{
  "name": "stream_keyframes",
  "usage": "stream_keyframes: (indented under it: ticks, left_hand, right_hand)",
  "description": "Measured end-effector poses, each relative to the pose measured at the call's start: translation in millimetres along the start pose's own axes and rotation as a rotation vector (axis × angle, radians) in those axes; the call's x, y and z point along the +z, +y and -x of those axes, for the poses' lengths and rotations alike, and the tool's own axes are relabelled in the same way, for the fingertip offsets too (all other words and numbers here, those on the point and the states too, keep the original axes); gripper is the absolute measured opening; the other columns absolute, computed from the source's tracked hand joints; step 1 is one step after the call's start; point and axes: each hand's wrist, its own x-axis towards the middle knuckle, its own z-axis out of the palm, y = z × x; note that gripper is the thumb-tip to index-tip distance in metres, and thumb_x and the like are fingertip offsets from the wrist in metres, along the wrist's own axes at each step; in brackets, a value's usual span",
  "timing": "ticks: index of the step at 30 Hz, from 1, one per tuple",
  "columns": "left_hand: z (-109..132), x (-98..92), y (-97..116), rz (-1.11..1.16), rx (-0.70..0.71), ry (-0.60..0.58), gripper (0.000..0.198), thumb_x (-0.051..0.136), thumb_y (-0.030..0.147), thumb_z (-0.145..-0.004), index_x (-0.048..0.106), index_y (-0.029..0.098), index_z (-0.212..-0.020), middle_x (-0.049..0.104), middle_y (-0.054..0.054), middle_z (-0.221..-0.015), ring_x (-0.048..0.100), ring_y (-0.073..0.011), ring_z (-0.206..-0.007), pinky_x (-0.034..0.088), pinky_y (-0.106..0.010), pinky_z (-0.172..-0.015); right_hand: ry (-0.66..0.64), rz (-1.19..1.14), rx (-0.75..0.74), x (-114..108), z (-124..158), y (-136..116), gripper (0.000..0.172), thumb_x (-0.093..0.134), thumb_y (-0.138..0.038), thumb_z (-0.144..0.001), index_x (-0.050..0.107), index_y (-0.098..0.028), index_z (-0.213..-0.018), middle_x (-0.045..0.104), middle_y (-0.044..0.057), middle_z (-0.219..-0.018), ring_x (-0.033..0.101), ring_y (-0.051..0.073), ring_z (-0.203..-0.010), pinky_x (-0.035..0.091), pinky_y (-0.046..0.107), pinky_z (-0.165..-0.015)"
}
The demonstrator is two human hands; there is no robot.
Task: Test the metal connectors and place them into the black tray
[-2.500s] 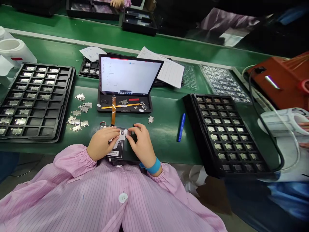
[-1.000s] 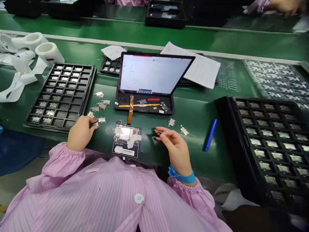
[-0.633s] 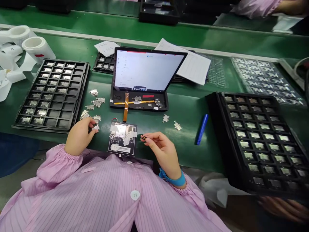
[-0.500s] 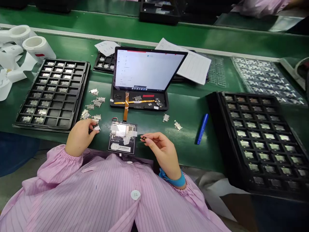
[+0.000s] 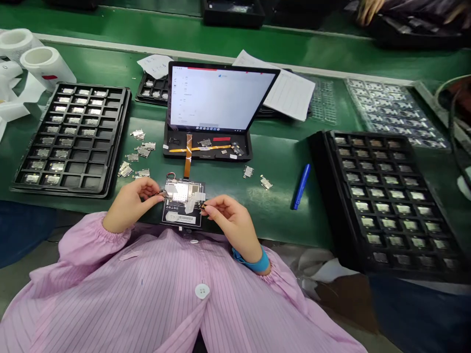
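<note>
My left hand pinches a small silver circuit module at the left edge of a black circuit board. Between the thumb and fingers of my right hand is a small black piece with gold marks, at the board's right edge. The board lies flat, with bits of clear tape on it. An orange ribbon cable runs from it to a lit tablet screen propped in a black tray. Several loose silver modules lie left of the cable.
A black compartment tray with modules stands at left, and a stack of such trays at right. A blue marker and two loose modules lie between. Behind are paper sheets, white rolls and a co-worker's hand.
My left hand has moved right from the loose modules to the board, carrying one module. My right hand has come closer to the board's right edge. The camera view has shifted slightly.
</note>
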Motion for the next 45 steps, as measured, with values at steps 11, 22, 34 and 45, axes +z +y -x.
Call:
stream_keyframes:
  ticks: [11,22,34,45]
  left_hand:
    - [0,40.2,24,-0.126,0.862,0.171,0.025,0.057,0.004,-0.087,0.069,0.022,-0.100,0.073,-0.005,-0.100,0.068,-0.0156,-0.093,0.056,-0.031,-0.084]
    - [2,43.5,16,-0.247,1.078,0.248,0.032,0.053,0.004,-0.089,0.067,0.023,-0.110,0.074,-0.004,-0.098,0.070,-0.0171,-0.094,0.061,-0.030,-0.080]
    - [-2,48.4,15,-0.228,1.197,0.256,0.027,0.056,0.001,-0.088,0.065,0.012,-0.111,0.073,-0.010,-0.095,0.069,-0.0181,-0.095,0.061,-0.030,-0.080]
    - [-8,60.6,9,-0.378,1.224,0.277,0.032,0.056,0.005,-0.089,0.061,0.013,-0.120,0.073,-0.010,-0.105,0.067,-0.0205,-0.105,0.060,-0.033,-0.089]
  right_hand:
    - [-0.105,-0.288,0.093,4,0,-14,0.028,0.070,-0.042,-0.080,0.055,-0.020,-0.073,0.070,0.002,-0.074,0.064,0.013,-0.063,0.047,0.024,-0.053]
    - [-0.243,-0.453,0.183,1,2,-14,0.024,0.070,-0.037,-0.079,0.055,-0.020,-0.071,0.069,0.001,-0.071,0.064,0.012,-0.058,0.043,0.020,-0.043]
    - [-0.262,-0.474,0.173,-1,1,-9,0.025,0.073,-0.036,-0.078,0.058,-0.018,-0.070,0.069,0.002,-0.070,0.062,0.010,-0.054,0.042,0.018,-0.041]
    - [-0.189,-0.385,0.167,1,-4,-1,0.025,0.071,-0.040,-0.081,0.058,-0.018,-0.079,0.067,0.000,-0.065,0.061,0.010,-0.055,0.048,0.019,-0.045]
